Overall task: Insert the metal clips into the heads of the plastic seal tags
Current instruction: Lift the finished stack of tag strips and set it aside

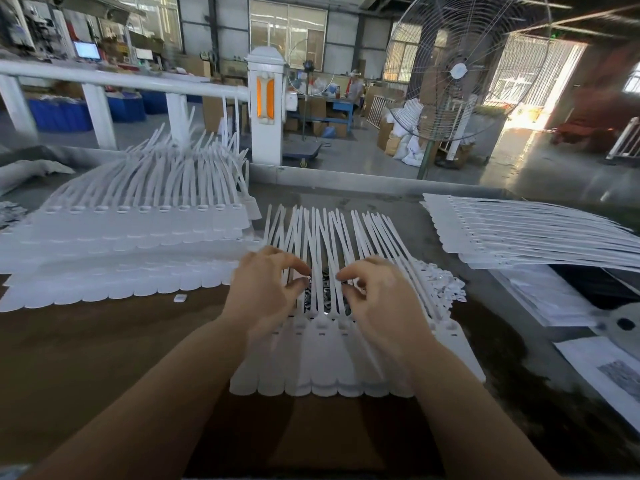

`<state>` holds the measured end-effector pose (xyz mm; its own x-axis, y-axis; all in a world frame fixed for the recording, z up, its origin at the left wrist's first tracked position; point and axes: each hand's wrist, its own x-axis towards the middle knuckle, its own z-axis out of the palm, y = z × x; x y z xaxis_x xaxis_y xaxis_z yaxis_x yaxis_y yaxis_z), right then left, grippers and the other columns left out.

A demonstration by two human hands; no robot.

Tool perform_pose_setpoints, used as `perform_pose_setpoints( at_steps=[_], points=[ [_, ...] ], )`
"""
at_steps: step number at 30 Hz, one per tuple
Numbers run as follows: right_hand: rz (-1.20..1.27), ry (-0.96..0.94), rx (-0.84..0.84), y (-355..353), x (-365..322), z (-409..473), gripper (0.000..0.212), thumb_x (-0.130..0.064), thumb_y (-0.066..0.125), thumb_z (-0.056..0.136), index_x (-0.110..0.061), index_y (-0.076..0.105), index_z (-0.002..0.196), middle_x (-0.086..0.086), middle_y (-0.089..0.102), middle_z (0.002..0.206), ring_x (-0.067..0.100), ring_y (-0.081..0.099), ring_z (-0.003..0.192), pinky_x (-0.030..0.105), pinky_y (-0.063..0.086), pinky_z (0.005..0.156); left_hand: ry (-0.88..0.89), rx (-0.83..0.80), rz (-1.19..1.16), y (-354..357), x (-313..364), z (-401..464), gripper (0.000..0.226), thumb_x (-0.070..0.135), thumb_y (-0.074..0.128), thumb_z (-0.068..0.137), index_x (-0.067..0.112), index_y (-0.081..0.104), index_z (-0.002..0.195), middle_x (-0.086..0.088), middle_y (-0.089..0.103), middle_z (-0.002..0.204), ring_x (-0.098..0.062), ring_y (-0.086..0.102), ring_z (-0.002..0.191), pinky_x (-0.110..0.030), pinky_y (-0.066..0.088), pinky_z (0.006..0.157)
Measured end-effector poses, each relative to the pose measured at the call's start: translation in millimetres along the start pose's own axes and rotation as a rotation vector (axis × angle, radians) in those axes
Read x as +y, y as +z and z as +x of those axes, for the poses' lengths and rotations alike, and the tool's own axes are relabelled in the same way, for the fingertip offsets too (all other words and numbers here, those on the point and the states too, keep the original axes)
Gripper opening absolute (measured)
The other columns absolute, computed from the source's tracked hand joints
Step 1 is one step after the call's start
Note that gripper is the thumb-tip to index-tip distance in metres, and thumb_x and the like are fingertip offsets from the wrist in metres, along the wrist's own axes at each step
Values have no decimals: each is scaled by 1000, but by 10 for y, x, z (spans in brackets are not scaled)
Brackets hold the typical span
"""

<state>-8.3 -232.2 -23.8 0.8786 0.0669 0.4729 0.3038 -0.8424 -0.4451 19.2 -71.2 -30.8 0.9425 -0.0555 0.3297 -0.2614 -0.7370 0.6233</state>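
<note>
Hands, left (266,289) and right (377,292), curl blurred over tags (325,362) and clips (325,289) at table (104,341) centre, grip unclear; stacks at 10 and 2 o'clock.

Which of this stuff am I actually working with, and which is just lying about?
In the job: seal tag strip under both hands; metal clips; left hand; right hand.
Lying about: tag stacks; fan; printed sheets.

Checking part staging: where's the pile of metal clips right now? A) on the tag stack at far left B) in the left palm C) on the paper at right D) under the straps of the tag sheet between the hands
D: the metal clips show dark and shiny through the straps of the tag sheet, between the left hand and right hand.
</note>
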Motion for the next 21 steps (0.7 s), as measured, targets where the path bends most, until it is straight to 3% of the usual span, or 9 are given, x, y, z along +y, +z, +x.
perform_pose_setpoints(
  at_steps=[5, 12, 18, 21],
  points=[
    [-70, -25, -64, 163, 35, 26, 16, -20, 56, 90, -15, 67, 102, 0, 60, 104, 14, 50, 103, 21, 38, 89, -7, -94, 125, 73, -33, 24, 19, 40, 64, 84, 35, 66, 102, 8, 50, 110, -18, 39, 112, -33, 32, 95],
    [-11, 10, -48, 216, 100, 26, 14, -16, 56, 87, -15, 68, 95, -2, 59, 94, 11, 50, 94, 17, 34, 80, 17, -90, 97, 144, 45, 106, 27, 16, 58, 84, 36, 64, 102, 7, 50, 116, -15, 39, 113, -43, 34, 102],
    [48, 61, -21, 227, 152, 43, 17, -11, 50, 90, -13, 67, 96, 0, 62, 96, 13, 52, 95, 18, 36, 80, 6, -102, 177, 250, 80, 220, 15, 35, 57, 88, 38, 68, 99, 12, 47, 99, -15, 41, 108, -39, 36, 95],
    [30, 55, -34, 236, 163, 47, 18, -12, 50, 91, -13, 66, 98, 0, 61, 97, 14, 52, 96, 21, 38, 82, 4, -133, 228, 291, 105, 256, 17, 35, 56, 87, 38, 67, 100, 13, 45, 99, -16, 40, 109, -35, 29, 88]
  ],
)
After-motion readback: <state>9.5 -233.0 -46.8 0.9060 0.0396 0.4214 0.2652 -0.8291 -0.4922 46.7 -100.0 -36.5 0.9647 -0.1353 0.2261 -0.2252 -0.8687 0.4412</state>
